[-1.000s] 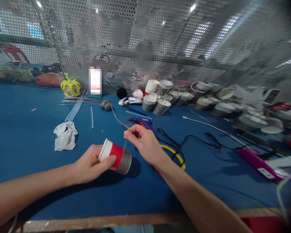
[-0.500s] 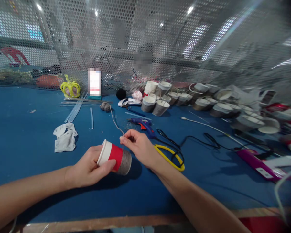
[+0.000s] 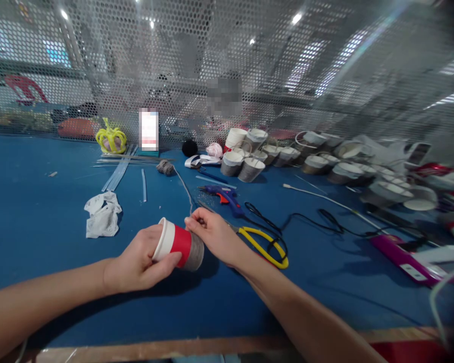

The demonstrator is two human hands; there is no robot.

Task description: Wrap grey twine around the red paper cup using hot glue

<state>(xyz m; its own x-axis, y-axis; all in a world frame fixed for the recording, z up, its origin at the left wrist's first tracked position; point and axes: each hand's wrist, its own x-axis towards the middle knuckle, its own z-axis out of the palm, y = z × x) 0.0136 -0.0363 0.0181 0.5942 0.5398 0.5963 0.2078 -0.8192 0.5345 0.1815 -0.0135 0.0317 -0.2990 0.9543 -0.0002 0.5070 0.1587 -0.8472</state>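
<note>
My left hand is wrapped round a red and white paper cup, which lies tilted on its side with its mouth to the left. Grey yarn is wound in close rows round the cup's base end. Beside the cup's upper side, my right hand pinches the yarn strand between thumb and fingers. That strand runs back over the table to a small grey yarn ball. Just behind my right hand lies a blue glue gun; yellow-handled scissors are partly under my right forearm.
Several yarn-wrapped cups stand at the back right. A purple power strip and black cord lie at the right. Glue sticks, crumpled white paper and a phone are at the left. A perforated metal screen closes the back.
My right hand has come slightly down and left, closer against the cup. The yarn strand has shifted and hangs straighter towards the fingers. The left hand keeps its hold.
</note>
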